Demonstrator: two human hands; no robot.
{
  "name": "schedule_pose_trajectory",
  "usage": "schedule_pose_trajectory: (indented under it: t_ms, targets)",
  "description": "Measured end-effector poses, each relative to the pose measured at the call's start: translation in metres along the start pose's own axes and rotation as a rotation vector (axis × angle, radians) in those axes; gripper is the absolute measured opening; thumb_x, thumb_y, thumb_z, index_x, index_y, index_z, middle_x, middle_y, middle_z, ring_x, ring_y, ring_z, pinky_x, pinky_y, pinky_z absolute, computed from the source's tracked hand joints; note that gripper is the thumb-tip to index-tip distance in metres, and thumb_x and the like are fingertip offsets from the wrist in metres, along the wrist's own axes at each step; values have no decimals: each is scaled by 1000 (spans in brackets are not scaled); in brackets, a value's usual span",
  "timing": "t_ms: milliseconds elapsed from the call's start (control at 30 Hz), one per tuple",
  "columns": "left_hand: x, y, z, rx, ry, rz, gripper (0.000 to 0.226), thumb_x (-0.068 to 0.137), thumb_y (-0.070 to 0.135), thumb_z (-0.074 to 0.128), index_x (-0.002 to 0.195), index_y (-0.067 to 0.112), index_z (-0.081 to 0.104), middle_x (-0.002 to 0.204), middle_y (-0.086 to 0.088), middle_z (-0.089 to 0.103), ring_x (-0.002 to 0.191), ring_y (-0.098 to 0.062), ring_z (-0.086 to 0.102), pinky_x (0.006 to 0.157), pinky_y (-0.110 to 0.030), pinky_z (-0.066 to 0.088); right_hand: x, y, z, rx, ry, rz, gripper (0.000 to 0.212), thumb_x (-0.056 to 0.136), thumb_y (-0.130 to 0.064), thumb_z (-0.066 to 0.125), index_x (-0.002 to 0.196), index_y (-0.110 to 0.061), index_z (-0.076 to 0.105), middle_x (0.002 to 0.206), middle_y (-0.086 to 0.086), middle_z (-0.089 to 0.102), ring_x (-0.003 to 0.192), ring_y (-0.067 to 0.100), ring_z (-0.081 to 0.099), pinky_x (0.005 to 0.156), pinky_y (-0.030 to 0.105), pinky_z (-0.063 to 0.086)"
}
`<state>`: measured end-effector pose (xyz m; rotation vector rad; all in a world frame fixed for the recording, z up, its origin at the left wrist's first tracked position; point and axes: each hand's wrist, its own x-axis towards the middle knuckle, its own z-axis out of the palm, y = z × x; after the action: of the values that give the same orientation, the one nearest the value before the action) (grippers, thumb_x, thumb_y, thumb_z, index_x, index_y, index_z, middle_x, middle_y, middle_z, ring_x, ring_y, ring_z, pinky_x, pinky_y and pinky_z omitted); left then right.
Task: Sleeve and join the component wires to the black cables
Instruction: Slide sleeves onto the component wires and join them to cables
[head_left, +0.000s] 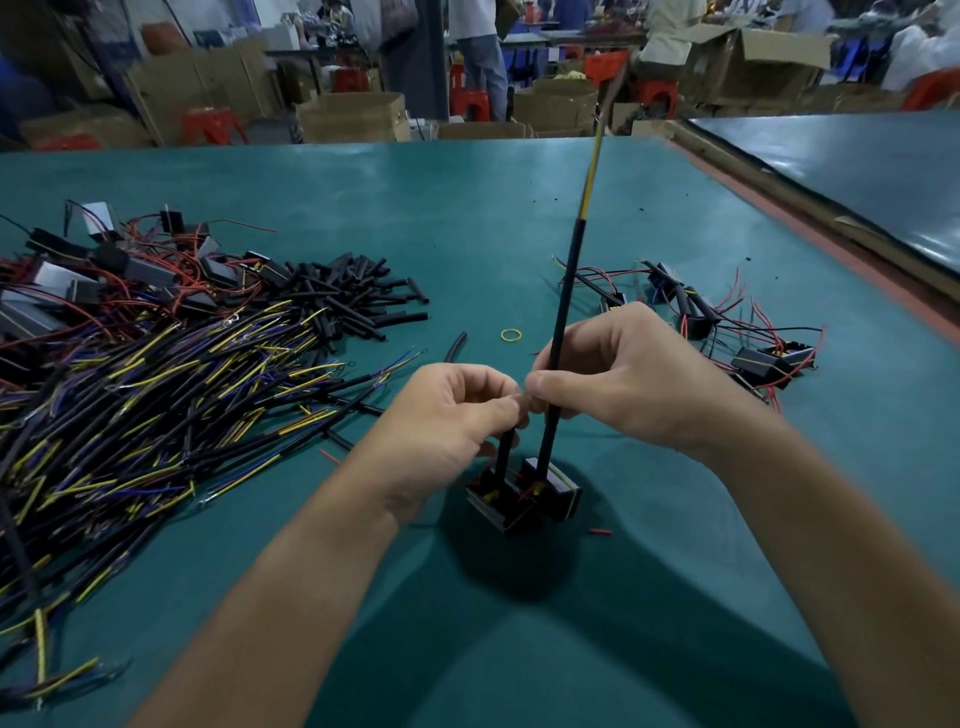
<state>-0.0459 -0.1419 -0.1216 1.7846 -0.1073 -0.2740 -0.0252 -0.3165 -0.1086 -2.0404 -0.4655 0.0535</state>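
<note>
Over green table (363, 208), right hand (639, 384) pinches black cable (563, 306) (upright); left hand (447, 415) pinches, seemingly, a sleeve (505, 452).

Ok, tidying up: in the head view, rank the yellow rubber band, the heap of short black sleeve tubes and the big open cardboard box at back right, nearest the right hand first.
1. Yellow rubber band, just left of the right hand.
2. Heap of short black sleeve tubes, farther left.
3. Big open cardboard box, far off at back right.

yellow rubber band (511, 335) on green table (363, 197), cardboard boxes (353, 117) behind
</note>
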Motion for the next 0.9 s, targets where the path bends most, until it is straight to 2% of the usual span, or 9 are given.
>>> schedule_pose_trajectory:
  t_ms: [67,233,367,467,567,633,700,800,900]
  targets:
    - [0,-1,3,21,52,38,17,93,5,60,78,10,66,70,0,64,59,-6,57,58,-17,46,1,1,2,-22,8,22,13,84,-15,71,73,-11,74,67,5,73,60,10,59,65,46,54]
    - [1,-2,9,48,142,126,22,93,3,60,72,9,63,68,-11,60,63,-20,51,63,-31,42,2,4,2,-21,-5,57,11,82,-16,71,71,-14,73,66,3,73,61,10,62,72,47,56]
    - [1,-3,8,57,156,205,23,92,1,60,71,9,62,66,-10,59,62,-19,50,63,-32,41,3,5,2,6,-11,79,10,82,-14,71,74,-10,74,68,7,73,66,17,66,79,50,56]
    - [1,-3,7,45,130,230,20,92,1,61,74,8,63,68,-11,59,63,-18,51,64,-32,42,4,4,2,98,-6,98,10,81,-6,72,72,-6,73,69,9,74,66,16,66,76,37,59]
    - [1,-3,4,28,80,201,19,92,2,61,75,10,63,68,-3,61,62,-9,55,66,-29,45,3,3,1,189,-23,105,7,81,0,72,75,-5,73,69,9,72,67,14,64,69,25,57]
    - [0,-3,1,10,25,165,18,92,2,61,77,11,64,67,3,63,61,-4,56,64,-22,45,2,3,0,201,-36,91,7,80,2,72,77,-4,72,68,10,69,67,16,62,69,25,55]
    - [0,-2,-2,-16,-34,111,14,92,3,60,81,9,65,71,1,64,63,-5,57,64,-19,45,2,2,0,192,-60,70,10,80,4,71,75,-5,71,66,7,66,66,15,58,68,26,50]
    - [0,-2,-7,-41,-110,26,10,92,8,60,87,8,68,72,1,66,69,-8,59,70,-23,45,0,0,-1,177,-111,26,11,81,6,70,76,-3,70,63,-3,67,62,10,55,63,21,44]
    - [0,-2,-9,-52,-160,-15,15,92,12,59,80,11,68,70,2,66,71,-13,57,77,-31,43,-2,-1,-2,147,-137,-14,7,82,1,72,77,-5,71,66,7,66,64,15,52,63,29,39]
